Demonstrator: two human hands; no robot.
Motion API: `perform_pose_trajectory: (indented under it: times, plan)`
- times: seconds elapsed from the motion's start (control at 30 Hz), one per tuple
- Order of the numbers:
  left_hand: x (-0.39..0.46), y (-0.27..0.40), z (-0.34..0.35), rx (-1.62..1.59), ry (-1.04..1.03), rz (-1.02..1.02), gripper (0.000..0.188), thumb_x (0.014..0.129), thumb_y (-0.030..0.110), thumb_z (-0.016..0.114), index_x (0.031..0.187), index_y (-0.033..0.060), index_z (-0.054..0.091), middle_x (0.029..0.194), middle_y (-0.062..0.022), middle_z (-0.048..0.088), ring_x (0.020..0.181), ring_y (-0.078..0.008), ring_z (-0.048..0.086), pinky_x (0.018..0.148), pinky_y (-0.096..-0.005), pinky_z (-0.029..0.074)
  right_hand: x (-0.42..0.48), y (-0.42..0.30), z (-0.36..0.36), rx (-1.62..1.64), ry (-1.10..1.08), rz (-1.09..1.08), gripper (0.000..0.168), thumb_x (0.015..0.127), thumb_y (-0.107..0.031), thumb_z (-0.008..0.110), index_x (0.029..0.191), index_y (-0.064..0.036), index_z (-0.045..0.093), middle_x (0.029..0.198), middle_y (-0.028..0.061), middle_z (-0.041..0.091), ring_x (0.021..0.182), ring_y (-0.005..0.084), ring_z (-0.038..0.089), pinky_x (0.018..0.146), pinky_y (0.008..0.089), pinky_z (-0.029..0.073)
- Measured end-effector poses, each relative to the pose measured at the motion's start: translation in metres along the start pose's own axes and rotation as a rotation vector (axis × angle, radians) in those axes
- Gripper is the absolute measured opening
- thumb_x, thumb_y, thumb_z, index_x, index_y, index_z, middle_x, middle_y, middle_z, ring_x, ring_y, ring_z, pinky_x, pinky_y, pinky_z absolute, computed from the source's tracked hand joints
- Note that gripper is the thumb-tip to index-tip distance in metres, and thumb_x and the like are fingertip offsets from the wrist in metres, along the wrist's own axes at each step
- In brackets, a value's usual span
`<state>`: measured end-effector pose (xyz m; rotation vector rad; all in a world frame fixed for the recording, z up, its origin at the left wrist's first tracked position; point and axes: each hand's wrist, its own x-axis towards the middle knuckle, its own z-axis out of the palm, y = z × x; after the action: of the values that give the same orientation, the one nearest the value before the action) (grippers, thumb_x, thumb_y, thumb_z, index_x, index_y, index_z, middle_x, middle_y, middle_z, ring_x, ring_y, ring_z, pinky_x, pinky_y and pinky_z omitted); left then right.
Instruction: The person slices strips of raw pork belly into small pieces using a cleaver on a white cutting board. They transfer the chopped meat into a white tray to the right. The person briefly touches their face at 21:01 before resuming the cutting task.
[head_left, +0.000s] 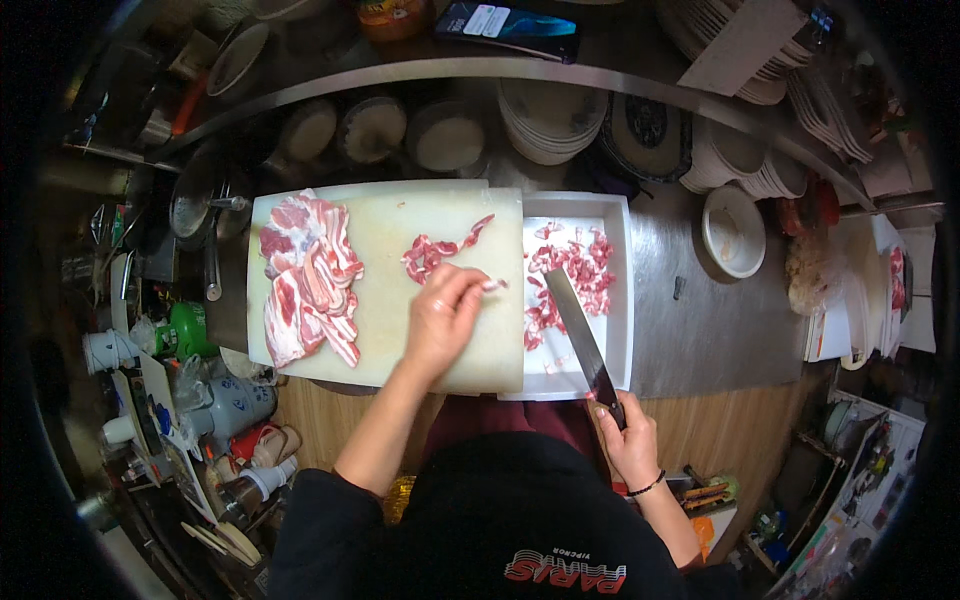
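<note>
My left hand (442, 315) is over the right part of a white cutting board (390, 330), pinching a small piece of raw meat (493, 285) between thumb and fingers. Just beyond that hand lie a few cut strips of red meat (429, 255). Larger slabs of fatty raw meat (311, 277) are heaped at the board's left end. My right hand (630, 439) grips the dark handle of a long kitchen knife (576, 322). Its blade slants over a white plastic tub (621, 300), where small chopped meat pieces (574, 266) lie.
A white bowl (733, 232) stands on the steel counter (697, 330) to the right. Behind the board are several bowls (450, 142) and a stack of plates (553, 120) beneath a metal-edged shelf (525, 69). A phone (510, 30) rests on that shelf.
</note>
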<state>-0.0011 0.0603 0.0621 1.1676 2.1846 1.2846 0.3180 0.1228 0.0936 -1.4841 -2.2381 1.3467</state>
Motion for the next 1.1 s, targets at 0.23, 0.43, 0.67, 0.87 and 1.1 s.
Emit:
perform_pose_trajectory:
  times: [0.23, 0.43, 0.67, 0.87, 1.1]
  plan:
    - [-0.023, -0.019, 0.030, 0.134, -0.142, 0.418, 0.022, 0.082, -0.004, 0.070, 0.103, 0.0021, 0.072, 0.098, -0.0124, 0.065, 0.087, -0.0310, 0.065, 0.076, -0.0403, 0.054, 0.006, -0.004, 0.000, 0.009, -0.005, -0.022, 0.027, 0.096, -0.021, 0.075, 0.116, -0.003, 0.067, 0.081, 0.0201, 0.071, 0.070, 0.0328, 0.073, 0.064, 0.0383, 0.054]
    - [-0.053, -0.058, 0.021, 0.286, -0.071, 0.450, 0.025, 0.077, -0.002, 0.069, 0.101, 0.0036, 0.070, 0.099, -0.0095, 0.068, 0.090, -0.0300, 0.065, 0.078, -0.0397, 0.054, 0.015, -0.005, 0.008, 0.064, -0.088, -0.041, 0.029, 0.095, -0.020, 0.077, 0.116, -0.003, 0.067, 0.083, 0.0211, 0.072, 0.070, 0.0344, 0.073, 0.063, 0.0389, 0.055]
    - [-0.071, -0.061, 0.011, 0.367, -0.044, 0.394, 0.024, 0.080, 0.003, 0.068, 0.104, 0.0054, 0.070, 0.105, -0.0087, 0.068, 0.096, -0.0284, 0.066, 0.084, -0.0412, 0.053, 0.048, -0.018, 0.021, -0.273, -0.002, -0.477, 0.030, 0.088, -0.022, 0.079, 0.114, -0.010, 0.071, 0.085, 0.0124, 0.072, 0.073, 0.0282, 0.071, 0.063, 0.0393, 0.054]
    - [-0.105, -0.043, 0.001, 0.455, 0.092, 0.271, 0.049, 0.080, 0.014, 0.074, 0.128, 0.0197, 0.064, 0.131, -0.0090, 0.056, 0.117, -0.0327, 0.059, 0.101, -0.0501, 0.044, 0.103, -0.028, 0.020, -0.464, -0.089, -0.825, 0.032, 0.086, -0.024, 0.077, 0.116, -0.014, 0.070, 0.075, 0.0019, 0.056, 0.069, 0.0217, 0.060, 0.068, 0.0378, 0.041]
    - [-0.073, -0.048, -0.010, 0.556, -0.155, 0.299, 0.035, 0.083, 0.011, 0.071, 0.118, 0.0149, 0.066, 0.114, -0.0054, 0.061, 0.110, -0.0280, 0.061, 0.104, -0.0520, 0.044, 0.136, -0.029, 0.024, -0.341, -0.390, -0.871, 0.038, 0.087, -0.031, 0.078, 0.117, -0.010, 0.069, 0.088, 0.0055, 0.068, 0.079, 0.0237, 0.066, 0.073, 0.0382, 0.045]
